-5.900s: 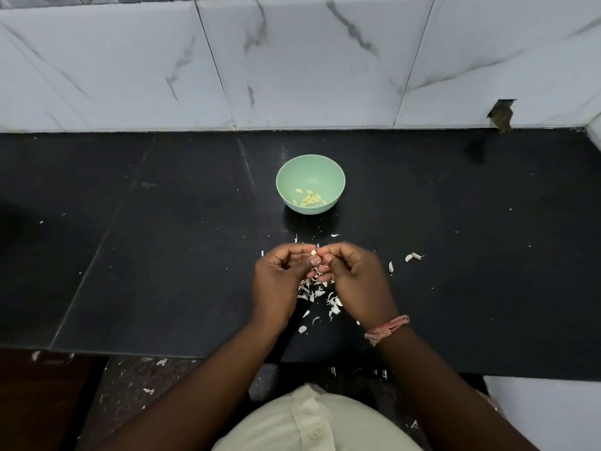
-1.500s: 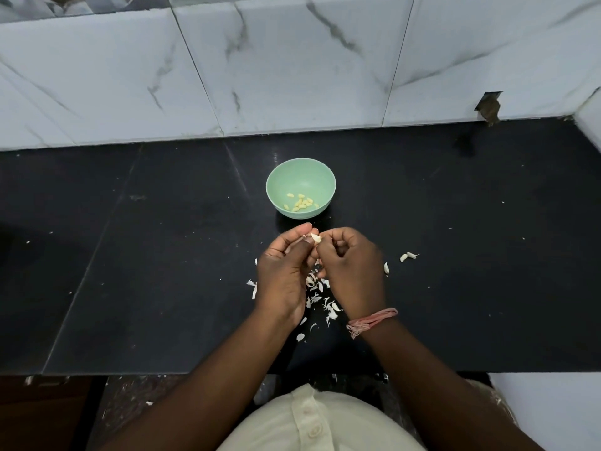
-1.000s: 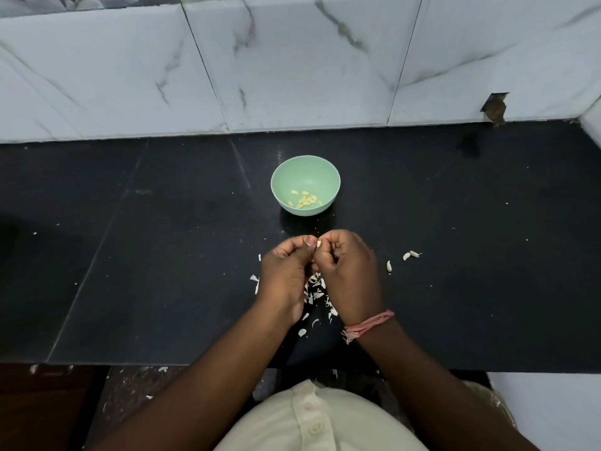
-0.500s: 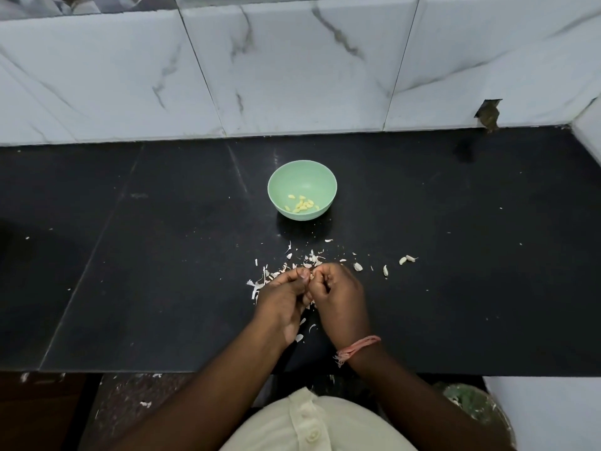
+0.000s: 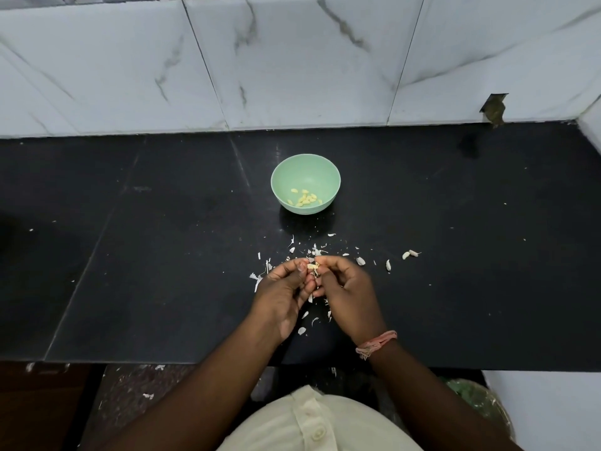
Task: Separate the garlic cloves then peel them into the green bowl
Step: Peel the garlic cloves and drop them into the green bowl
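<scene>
Two hands meet over the near middle of the black counter (image 5: pixel 162 255), both pinching one small garlic clove (image 5: pixel 313 265) between thumb and fingertips. The left hand (image 5: pixel 284 292) holds the clove from the left while the right hand (image 5: pixel 346 288) pinches it from the right, with a wisp of skin hanging from it.

Such a clove is likely light and firm, its papery skin thin, brittle and apt to tear off in flakes; once bare it would probably be slick, so a hold at the two ends, with a nail working under the skin, seems safest.

Peeled cloves (image 5: pixel 304 199) lie in the bottom of the green bowl (image 5: pixel 286 170), which stands on the counter beyond the hands, well apart from them. Loose skins (image 5: pixel 260 278) are scattered around and under the hands. A few unpeeled cloves (image 5: pixel 409 254) rest on the counter to the right, near the right hand.

Open counter lies between the hands and the bowl, so a short reach forward looks unobstructed. The counter's near edge runs just under the wrists, and skins or a slipped clove could fall off there to the floor. The tiled wall (image 5: pixel 292 60) rises behind the bowl.
</scene>
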Demonstrator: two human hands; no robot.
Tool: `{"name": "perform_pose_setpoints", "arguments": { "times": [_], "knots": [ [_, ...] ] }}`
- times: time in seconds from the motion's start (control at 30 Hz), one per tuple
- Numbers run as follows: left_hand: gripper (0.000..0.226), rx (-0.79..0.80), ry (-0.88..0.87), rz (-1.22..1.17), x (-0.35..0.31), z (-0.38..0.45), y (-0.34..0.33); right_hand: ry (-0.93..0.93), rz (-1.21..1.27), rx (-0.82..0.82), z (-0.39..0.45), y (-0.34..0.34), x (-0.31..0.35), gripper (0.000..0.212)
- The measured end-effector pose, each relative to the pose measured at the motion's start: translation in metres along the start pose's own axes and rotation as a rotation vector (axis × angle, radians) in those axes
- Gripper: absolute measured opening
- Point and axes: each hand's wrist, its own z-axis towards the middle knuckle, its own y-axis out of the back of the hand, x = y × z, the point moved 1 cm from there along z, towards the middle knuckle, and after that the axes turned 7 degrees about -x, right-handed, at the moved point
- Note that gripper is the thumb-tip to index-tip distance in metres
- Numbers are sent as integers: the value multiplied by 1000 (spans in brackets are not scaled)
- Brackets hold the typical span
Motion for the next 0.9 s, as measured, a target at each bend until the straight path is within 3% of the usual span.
{"name": "perform_pose_setpoints", "arguments": {
  "times": [0.27,0.37,0.47,0.63,0.9],
  "knots": [
    [16,89,-71,16,3,1,0,-1,50,18,5,4,9,6],
    [16,98,-96,37,4,-1,-1,-6,-21,29,6,5,7,8],
    [18,81,-202,130,5,-3,-3,2,-89,32,7,4,5,16],
    [19,50,-392,314,2,-3,-2,-13,-7,14,9,6,6,6],
    [18,126,-273,331,-2,1,-1,17,-45,11,7,8,4,7]
  ]
}}
